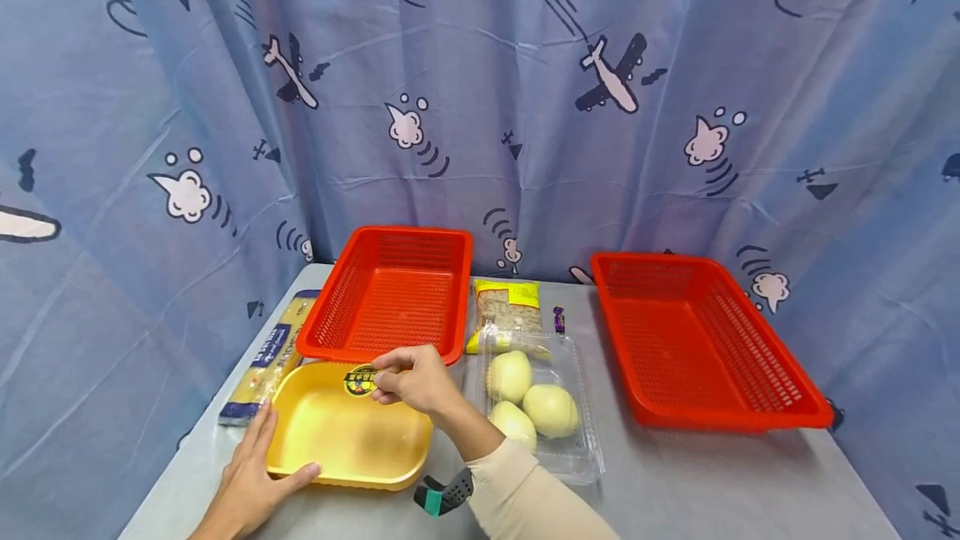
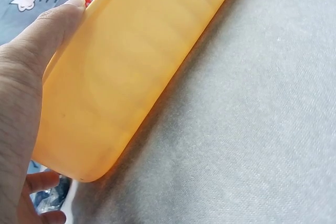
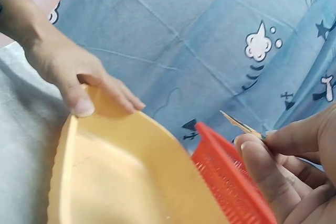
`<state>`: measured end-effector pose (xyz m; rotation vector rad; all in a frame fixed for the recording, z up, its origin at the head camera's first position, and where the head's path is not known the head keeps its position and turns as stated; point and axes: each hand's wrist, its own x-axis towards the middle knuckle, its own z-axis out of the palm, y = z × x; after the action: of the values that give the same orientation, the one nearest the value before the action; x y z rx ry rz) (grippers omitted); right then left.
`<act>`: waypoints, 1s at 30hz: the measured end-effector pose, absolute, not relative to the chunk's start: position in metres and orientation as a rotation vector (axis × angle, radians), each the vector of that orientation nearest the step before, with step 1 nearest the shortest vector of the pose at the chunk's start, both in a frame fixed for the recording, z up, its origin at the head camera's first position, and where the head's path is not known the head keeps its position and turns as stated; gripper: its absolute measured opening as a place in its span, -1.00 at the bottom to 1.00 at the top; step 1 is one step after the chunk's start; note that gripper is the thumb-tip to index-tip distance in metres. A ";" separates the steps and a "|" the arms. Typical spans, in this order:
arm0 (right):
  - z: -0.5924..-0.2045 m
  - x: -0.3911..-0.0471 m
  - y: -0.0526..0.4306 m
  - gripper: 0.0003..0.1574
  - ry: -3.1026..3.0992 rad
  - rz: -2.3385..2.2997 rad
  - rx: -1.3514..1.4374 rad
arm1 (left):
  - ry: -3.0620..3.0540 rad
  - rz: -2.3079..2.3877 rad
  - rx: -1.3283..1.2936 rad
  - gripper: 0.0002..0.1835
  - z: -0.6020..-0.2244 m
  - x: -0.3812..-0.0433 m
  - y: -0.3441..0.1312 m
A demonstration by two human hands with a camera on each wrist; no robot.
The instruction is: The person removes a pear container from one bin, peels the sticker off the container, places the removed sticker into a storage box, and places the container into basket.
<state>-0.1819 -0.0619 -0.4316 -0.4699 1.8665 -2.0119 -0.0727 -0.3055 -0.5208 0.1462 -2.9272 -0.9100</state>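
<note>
A yellow plastic basin (image 1: 337, 432) stands at the front left of the table. My left hand (image 1: 251, 473) holds its near left corner, with the thumb (image 3: 84, 107) over the rim and the fingers along the outer wall. Above the basin's far right side, my right hand (image 1: 420, 377) pinches a round black-and-yellow sticker (image 1: 360, 380) between thumb and fingertips. In the right wrist view the sticker (image 3: 239, 123) appears edge-on, apart from the basin (image 3: 121, 177). The basin's outer side (image 2: 131, 51) fills much of the left wrist view.
Behind the basin sits a red basket (image 1: 390, 298); another red basket (image 1: 705, 348) stands at right. Between them are a clear box (image 1: 577, 457) of round pale yellow fruits, a yellow-topped food packet (image 1: 510, 307) and a purple-wrapped sweet (image 1: 558, 319). A long yellow-and-blue packet (image 1: 266, 361) lies at left.
</note>
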 end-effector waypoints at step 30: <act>-0.490 -0.175 -0.110 -0.83 2.126 -1.766 -0.257 | -3.003 -0.962 0.202 0.27 -0.516 -0.074 -0.305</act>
<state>-0.1748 -0.1095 -0.4903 -0.2571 2.1257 -1.7658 -0.0736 -0.3052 -0.5164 0.2020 -3.0026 -0.9621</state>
